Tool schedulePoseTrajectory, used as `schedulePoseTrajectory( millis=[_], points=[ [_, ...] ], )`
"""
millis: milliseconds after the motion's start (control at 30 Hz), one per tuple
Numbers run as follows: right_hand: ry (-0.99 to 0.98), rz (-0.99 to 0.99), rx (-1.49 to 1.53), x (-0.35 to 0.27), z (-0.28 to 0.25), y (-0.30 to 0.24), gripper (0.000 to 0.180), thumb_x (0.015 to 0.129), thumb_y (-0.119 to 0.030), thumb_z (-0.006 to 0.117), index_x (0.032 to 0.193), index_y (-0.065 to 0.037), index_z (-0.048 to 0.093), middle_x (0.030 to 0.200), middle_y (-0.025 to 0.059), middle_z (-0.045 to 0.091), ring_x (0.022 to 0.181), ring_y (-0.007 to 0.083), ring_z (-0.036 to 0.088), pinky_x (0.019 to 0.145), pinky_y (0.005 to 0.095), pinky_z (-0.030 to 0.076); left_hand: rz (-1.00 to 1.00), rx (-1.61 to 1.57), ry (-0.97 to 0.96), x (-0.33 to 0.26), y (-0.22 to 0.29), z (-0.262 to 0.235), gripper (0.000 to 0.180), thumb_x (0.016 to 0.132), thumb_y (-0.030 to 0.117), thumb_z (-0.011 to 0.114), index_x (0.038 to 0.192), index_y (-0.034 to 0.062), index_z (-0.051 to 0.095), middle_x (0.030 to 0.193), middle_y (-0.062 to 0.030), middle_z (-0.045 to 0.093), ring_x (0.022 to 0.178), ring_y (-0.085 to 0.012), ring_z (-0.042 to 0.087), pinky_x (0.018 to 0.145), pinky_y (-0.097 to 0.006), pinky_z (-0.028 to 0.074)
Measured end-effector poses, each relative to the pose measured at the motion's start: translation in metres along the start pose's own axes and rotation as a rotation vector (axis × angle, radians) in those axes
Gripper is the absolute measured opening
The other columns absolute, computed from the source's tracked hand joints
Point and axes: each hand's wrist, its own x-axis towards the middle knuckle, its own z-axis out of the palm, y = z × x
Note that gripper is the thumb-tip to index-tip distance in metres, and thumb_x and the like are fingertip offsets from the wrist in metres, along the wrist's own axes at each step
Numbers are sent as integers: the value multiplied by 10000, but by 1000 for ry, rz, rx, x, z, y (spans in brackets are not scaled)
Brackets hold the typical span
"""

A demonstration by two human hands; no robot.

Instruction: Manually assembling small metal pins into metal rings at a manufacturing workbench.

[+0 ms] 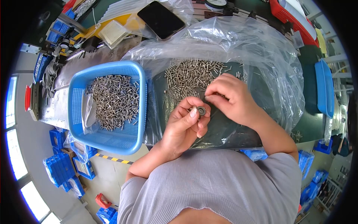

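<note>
My left hand is closed round a small round metal ring with a dark hole in its middle, held between thumb and fingers above the table. Close beside it on the right, my right hand is curled with thumb and fingertips pinched together; what they hold, if anything, is too small to make out. Just beyond both hands, a loose pile of small metal pins lies on see-through plastic. To the left stands a blue plastic basket with many similar metal pins and a whitish plastic piece inside.
A see-through plastic bag spreads over the dark green table behind and to the right. A black phone lies at the back, near a dial gauge. A red basket is at the back right, a blue tray at the right edge.
</note>
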Motion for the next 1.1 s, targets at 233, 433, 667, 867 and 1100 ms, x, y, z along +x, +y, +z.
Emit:
schedulePoseTrajectory(
  millis=[233, 433, 667, 867, 1100],
  points=[
    [-134, 417, 941, -5, -7, -16, 28, 841, -10, 639, 864, -11, 622, 846, 14, 560, 787, 89, 536, 707, 227, 438, -21, 9, 21, -1, 0, 1, 178, 943, 221, 552, 1062, 91, 526, 922, -80, 571, 674, -96, 466, 527, -217, 381],
    [-163, 313, 784, -6, -4, -15, 59, 815, -12, 670, 858, -16, 631, 881, 18, 551, 794, 83, 517, 689, 219, 415, -46, 47, 60, -1, 0, -1, 184, 938, 238, 562, 1052, 97, 531, 892, -64, 579, 651, -87, 459, 519, -215, 377],
    [-121, 257, 555, -3, -5, -26, 131, 762, -49, 720, 845, -48, 618, 877, 12, 557, 782, 100, 515, 684, 239, 413, -44, 59, 74, -1, -1, 0, 174, 930, 235, 575, 1031, 98, 537, 853, -47, 566, 626, -83, 439, 493, -209, 353],
    [-49, -42, 292, -3, -2, -17, 197, 706, -77, 761, 833, -60, 612, 871, 30, 551, 809, 168, 527, 706, 284, 428, -125, 39, 43, 1, 1, 2, 198, 915, 264, 597, 1014, 100, 548, 825, -37, 558, 604, -88, 426, 477, -221, 331],
    [-81, -30, 350, -2, -6, -16, 163, 727, -36, 731, 855, -55, 633, 859, 47, 571, 829, 189, 554, 729, 293, 446, -31, 54, 102, -2, -1, 3, 229, 946, 289, 541, 1047, 84, 529, 885, -45, 568, 701, -102, 476, 555, -240, 387]
  ],
)
